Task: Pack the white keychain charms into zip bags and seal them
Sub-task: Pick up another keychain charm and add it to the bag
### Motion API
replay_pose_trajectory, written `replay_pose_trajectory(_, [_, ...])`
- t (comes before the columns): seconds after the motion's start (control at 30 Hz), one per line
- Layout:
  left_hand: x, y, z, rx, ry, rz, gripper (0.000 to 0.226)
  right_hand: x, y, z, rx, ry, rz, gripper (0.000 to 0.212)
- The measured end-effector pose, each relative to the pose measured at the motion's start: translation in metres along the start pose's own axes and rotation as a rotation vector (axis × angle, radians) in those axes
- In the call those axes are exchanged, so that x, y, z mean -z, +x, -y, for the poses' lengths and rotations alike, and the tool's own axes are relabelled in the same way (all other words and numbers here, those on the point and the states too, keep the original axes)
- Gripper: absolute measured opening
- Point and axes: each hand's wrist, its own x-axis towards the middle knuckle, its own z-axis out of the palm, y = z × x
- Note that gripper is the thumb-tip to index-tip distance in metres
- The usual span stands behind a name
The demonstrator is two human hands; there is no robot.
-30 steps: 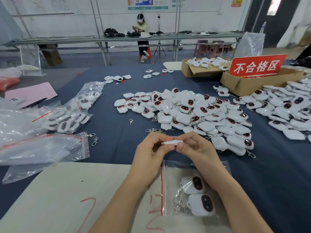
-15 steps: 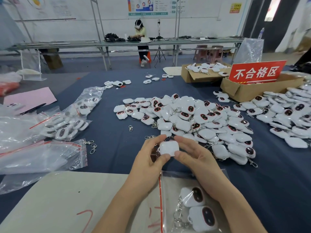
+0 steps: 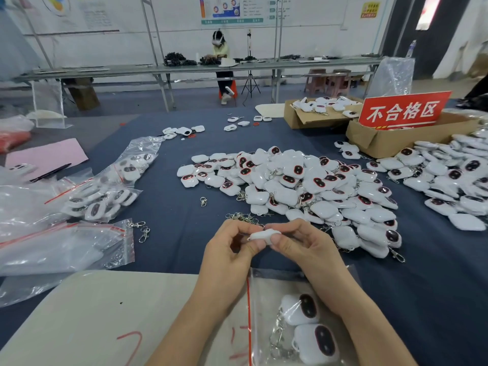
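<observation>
The left hand (image 3: pixel 229 249) and right hand (image 3: pixel 301 247) are pinching one white charm (image 3: pixel 261 235) between fingertips, wrists resting above a zip bag (image 3: pixel 298 315).

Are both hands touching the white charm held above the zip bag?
Touching. The head view shows the left hand and right hand pinching the charm by its ends.

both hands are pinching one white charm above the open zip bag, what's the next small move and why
Probably lower the charm into the zip bag below. Both the left hand and right hand pinch it just above the bag, which already holds two charms and does not look sealed.
</observation>
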Motion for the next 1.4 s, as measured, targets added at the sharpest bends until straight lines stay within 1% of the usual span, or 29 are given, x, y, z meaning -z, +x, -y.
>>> replay_pose_trajectory(0.1, [0.0011, 0.0007, 0.0009, -0.008, 0.005, -0.004, 0.023, -0.0012, 0.0007, -0.0006, -0.001, 0.011, -0.024, 0.024])
replay_pose_trajectory(0.23, [0.0017, 0.0015, -0.0003, -0.019, 0.021, -0.01, 0.033, 0.0003, 0.0024, -0.002, -0.006, 0.022, -0.051, 0.012])
replay_pose_trajectory(0.33, [0.0011, 0.001, -0.0002, -0.009, 0.011, -0.003, 0.029, 0.0013, 0.0032, -0.0044, -0.035, 0.02, -0.063, 0.012])
replay_pose_trajectory(0.47, [0.0031, 0.0007, 0.0017, 0.014, 0.011, -0.006, 0.024, 0.0016, 0.002, -0.0034, -0.066, 0.087, -0.047, 0.024])
replay_pose_trajectory(0.6, [0.0022, 0.0027, 0.0033, 0.046, -0.029, -0.008, 0.028, 0.0017, -0.0006, 0.0008, -0.025, 0.068, 0.03, 0.028])
replay_pose_trajectory(0.67, [0.0009, 0.0017, 0.0024, 0.038, -0.042, 0.001, 0.023, 0.0001, -0.001, 0.0016, -0.006, 0.054, 0.052, 0.029])
replay_pose_trajectory(0.77, [0.0031, 0.0003, 0.0012, 0.034, -0.069, 0.07, 0.02, -0.0011, -0.0009, 0.0003, 0.015, -0.035, 0.077, 0.029])
replay_pose_trajectory(0.87, [0.0033, -0.002, -0.0015, 0.039, -0.122, 0.141, 0.017, -0.0017, 0.0006, -0.0013, 0.051, -0.034, 0.025, 0.024])
replay_pose_trajectory(0.97, [0.0006, -0.0043, -0.0027, -0.042, -0.101, 0.154, 0.018, -0.0037, 0.0029, -0.0018, 0.093, 0.022, -0.031, 0.023])
replay_pose_trajectory(1.3, [0.0014, -0.0027, -0.003, -0.03, -0.157, 0.156, 0.018, -0.0037, 0.0044, -0.0052, 0.111, 0.017, -0.016, 0.02])
replay_pose_trajectory(1.4, [-0.0003, -0.0018, -0.0042, -0.007, -0.186, 0.096, 0.025, -0.0037, 0.0043, -0.0054, 0.099, 0.006, -0.017, 0.023])
